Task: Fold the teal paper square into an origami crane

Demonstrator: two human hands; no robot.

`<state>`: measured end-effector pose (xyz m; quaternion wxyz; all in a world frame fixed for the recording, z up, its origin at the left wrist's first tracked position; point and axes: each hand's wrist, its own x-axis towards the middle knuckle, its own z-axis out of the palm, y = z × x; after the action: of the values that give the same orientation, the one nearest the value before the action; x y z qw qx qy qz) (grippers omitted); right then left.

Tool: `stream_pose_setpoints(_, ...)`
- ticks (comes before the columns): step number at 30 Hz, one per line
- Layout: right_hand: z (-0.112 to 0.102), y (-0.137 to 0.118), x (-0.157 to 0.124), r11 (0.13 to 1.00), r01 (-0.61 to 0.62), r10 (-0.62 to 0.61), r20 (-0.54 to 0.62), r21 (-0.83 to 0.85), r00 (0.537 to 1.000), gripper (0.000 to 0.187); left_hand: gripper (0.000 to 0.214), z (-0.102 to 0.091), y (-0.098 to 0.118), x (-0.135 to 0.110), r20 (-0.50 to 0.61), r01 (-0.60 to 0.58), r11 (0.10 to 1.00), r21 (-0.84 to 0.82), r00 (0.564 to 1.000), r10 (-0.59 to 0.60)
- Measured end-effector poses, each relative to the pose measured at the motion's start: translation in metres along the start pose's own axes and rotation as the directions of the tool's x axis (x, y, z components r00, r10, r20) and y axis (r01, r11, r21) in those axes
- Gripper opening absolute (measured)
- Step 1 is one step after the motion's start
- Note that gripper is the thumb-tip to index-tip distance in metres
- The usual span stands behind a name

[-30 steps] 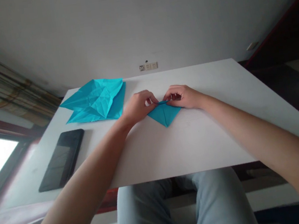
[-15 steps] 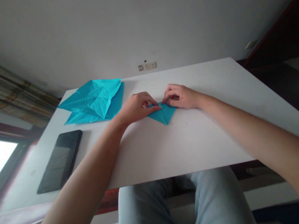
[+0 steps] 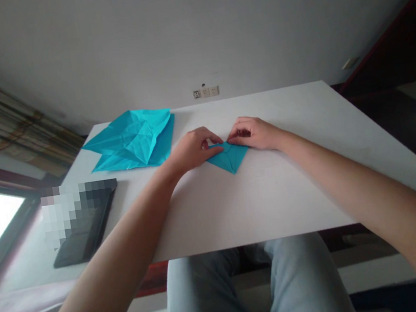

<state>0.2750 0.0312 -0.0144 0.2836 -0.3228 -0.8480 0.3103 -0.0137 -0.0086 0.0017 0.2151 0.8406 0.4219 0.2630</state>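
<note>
A small folded sheet of blue paper (image 3: pixel 231 162) lies on the white table, its point toward me and creases running over its face. At its upper left, my left hand (image 3: pixel 198 148) pinches the edge between thumb and fingers. My right hand (image 3: pixel 256 133) grips the upper right part of the same paper, thumb and fingertips close together. The two sets of fingertips almost meet at the far edge, which they partly cover.
Creased blue sheets (image 3: pixel 134 140) lie at the back left of the white table (image 3: pixel 294 190). A dark phone (image 3: pixel 87 235), partly pixelated, rests at the left near my forearm. Behind the table stands a wall with sockets (image 3: pixel 206 92).
My right fingertips have shifted slightly on the paper, and its upper folds look a little different. Both hands still hold it in about the same place.
</note>
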Motion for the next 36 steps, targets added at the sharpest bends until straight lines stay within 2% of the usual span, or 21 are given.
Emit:
stream_pose_setpoints(9, 0.001, -0.001, 0.002, 0.999, -0.031, 0.031, -0.012, -0.026, 0.999, 0.017, 0.035, 0.006, 0.008, -0.003, -0.011, 0.076, 0.995, 0.065, 0.997, -0.076)
stream_pose_setpoints(17, 0.001, -0.002, 0.003, 0.996, -0.041, 0.04, -0.011, -0.079, 0.999, 0.016, 0.043, 0.006, 0.016, -0.004, 0.025, 0.1, 0.99, 0.104, 0.994, -0.103)
stream_pose_setpoints(27, 0.001, 0.005, 0.003, 0.994, -0.041, 0.035, -0.063, -0.098, 0.997, 0.016, 0.045, 0.005, 0.014, -0.003, 0.035, 0.084, 0.992, 0.097, 0.995, -0.088)
stream_pose_setpoints(32, 0.001, 0.0, 0.001, 0.996, -0.045, 0.041, -0.055, -0.079, 0.998, 0.015, 0.05, 0.003, 0.012, -0.004, 0.042, 0.053, 0.991, 0.126, 0.997, -0.058)
stream_pose_setpoints(36, 0.001, -0.005, 0.0, 0.997, -0.039, 0.037, -0.039, -0.06, 0.999, 0.024, 0.037, 0.003, 0.008, -0.002, 0.032, 0.008, 0.99, 0.14, 0.999, -0.013)
